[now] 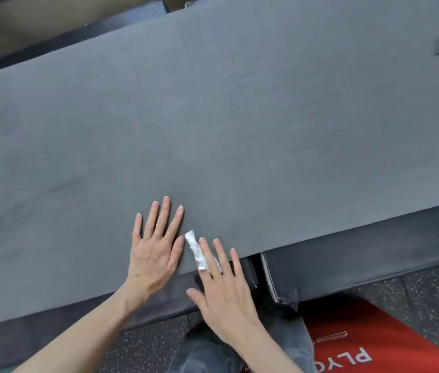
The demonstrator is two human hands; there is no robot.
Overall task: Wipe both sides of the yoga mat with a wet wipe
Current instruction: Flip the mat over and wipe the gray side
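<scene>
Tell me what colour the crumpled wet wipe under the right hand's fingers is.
White; the crumpled wet wipe stands out against the grey foam yoga mat in the head view.

White capital letters "PLY" stand on the red mat (390, 343) at the lower right, on the floor; they read upside down from this view. A further letter follows, cut off by the frame's bottom edge, possibly an "O". Above the letters on the same red surface is a small white outline drawing of a long bar. No other text is readable.
</scene>
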